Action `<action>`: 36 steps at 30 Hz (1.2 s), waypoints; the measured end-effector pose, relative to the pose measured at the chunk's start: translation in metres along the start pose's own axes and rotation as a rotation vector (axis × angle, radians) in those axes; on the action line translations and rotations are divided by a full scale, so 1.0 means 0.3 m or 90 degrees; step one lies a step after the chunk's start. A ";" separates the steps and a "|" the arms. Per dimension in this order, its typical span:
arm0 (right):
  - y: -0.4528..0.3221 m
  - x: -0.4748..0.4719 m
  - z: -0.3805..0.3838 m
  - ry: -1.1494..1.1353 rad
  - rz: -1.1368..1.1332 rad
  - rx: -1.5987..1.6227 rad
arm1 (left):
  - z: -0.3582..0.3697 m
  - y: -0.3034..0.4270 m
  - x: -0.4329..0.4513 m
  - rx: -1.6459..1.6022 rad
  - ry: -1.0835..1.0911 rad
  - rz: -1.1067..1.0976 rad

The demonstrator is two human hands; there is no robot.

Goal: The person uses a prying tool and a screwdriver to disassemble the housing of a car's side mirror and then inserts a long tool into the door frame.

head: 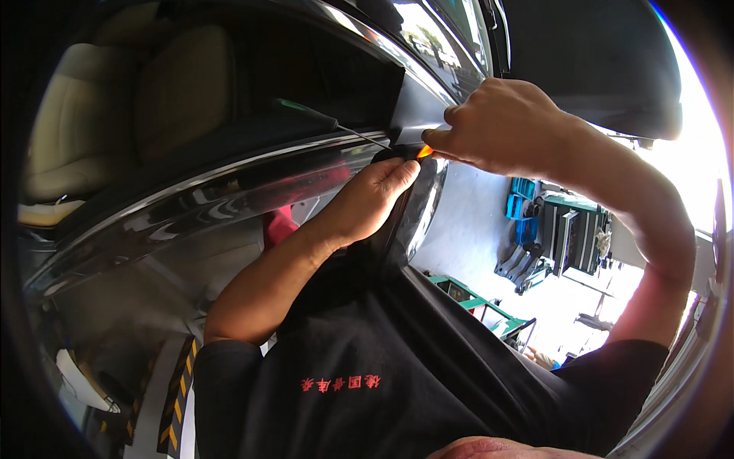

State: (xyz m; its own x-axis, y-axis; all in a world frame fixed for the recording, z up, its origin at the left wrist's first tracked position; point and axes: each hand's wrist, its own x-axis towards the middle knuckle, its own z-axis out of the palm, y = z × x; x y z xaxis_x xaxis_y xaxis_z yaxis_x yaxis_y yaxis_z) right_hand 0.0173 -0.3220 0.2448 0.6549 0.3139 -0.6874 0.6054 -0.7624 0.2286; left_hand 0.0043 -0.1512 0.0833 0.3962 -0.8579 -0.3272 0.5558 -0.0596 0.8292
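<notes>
My left hand [381, 189] rests at the end edge of a dark, glossy car door [229, 189], its thumb up and its fingers mostly hidden. Just above it, my right hand [499, 126] reaches in from the right. Its fingertips are closed on a small orange piece [425, 151], which sits beside my left thumb; what lies behind it is hidden. A screwdriver-like tool with a dark and green handle [307, 112] slants across the window area. Its thin shaft runs down to a dark spot near my left hand, where the tip cannot be seen.
Light car seats [189, 86] show past the window area. A large black panel [590, 63] overhangs my right arm. Blue crates [523, 209], dark metal parts [573, 235] and a green-framed stand [481, 304] are on the right. A black-and-yellow striped strip [179, 396] is at lower left.
</notes>
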 end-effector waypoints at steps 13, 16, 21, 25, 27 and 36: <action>0.024 -0.072 0.054 0.115 -0.022 -0.094 | 0.024 -0.028 -0.049 0.030 0.012 0.059; 0.042 -0.055 0.031 0.096 -0.071 -0.122 | 0.029 -0.013 -0.052 -0.031 -0.012 0.030; 0.048 -0.029 0.005 0.043 -0.093 -0.107 | 0.019 -0.030 -0.032 0.004 -0.038 0.029; -0.023 -0.028 -0.041 0.029 -0.055 -0.174 | 0.015 -0.040 -0.025 0.046 -0.022 0.037; -0.031 -0.002 -0.071 -0.001 -0.056 -0.183 | 0.010 -0.038 -0.023 0.080 -0.014 0.048; -0.047 0.064 -0.107 -0.068 -0.093 -0.306 | 0.014 -0.066 -0.020 0.039 -0.027 0.014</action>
State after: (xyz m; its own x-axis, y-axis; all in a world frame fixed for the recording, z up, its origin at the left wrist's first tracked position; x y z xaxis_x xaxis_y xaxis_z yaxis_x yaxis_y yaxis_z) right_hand 0.0358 -0.2870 0.2503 0.5130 0.3187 -0.7970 0.8432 -0.3611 0.3983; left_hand -0.0121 -0.1471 0.0706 0.3759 -0.8802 -0.2896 0.5010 -0.0698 0.8626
